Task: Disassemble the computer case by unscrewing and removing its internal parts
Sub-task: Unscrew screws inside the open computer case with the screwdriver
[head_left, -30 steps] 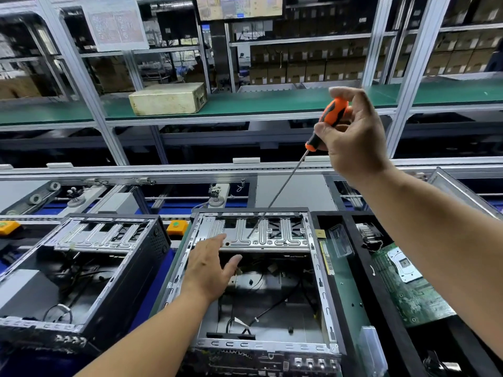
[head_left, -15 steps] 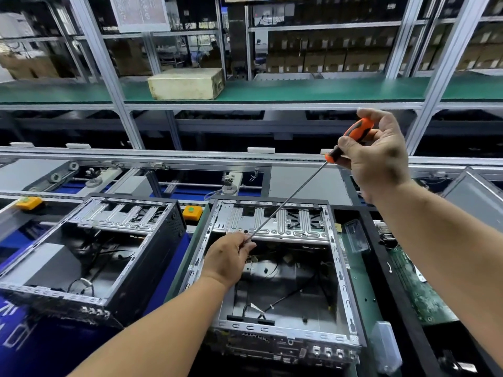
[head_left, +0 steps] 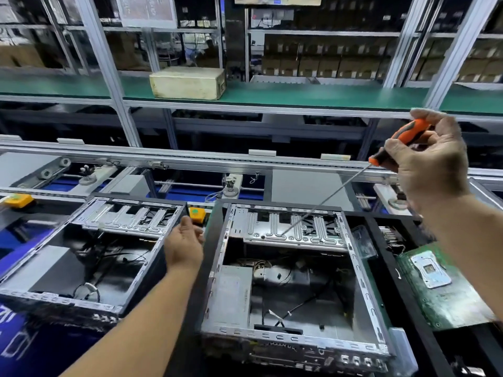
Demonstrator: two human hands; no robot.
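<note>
An open computer case (head_left: 359, 278) lies in front of me, with a silver drive cage (head_left: 272, 227) across its far end and loose cables inside. My right hand (head_left: 432, 164) grips the orange and black handle of a long screwdriver (head_left: 405, 133). Its thin shaft slants down and left, and the tip rests on the drive cage. My left hand (head_left: 183, 247) hovers in the gap left of the case, its back toward me and fingers curled inward. Whether it holds anything is hidden.
A second open case (head_left: 54, 297) lies to the left. A green motherboard (head_left: 446, 300) sits in a black tray on the right. A yellow button box (head_left: 195, 213) stands behind my left hand. Conveyor rails run beyond, and a cardboard box (head_left: 187, 83) sits on the green shelf.
My left hand went from the drive cage to the screwdriver tip, then drew back left out of the case. The screwdriver stayed slanted onto the cage. My view shifted left.
</note>
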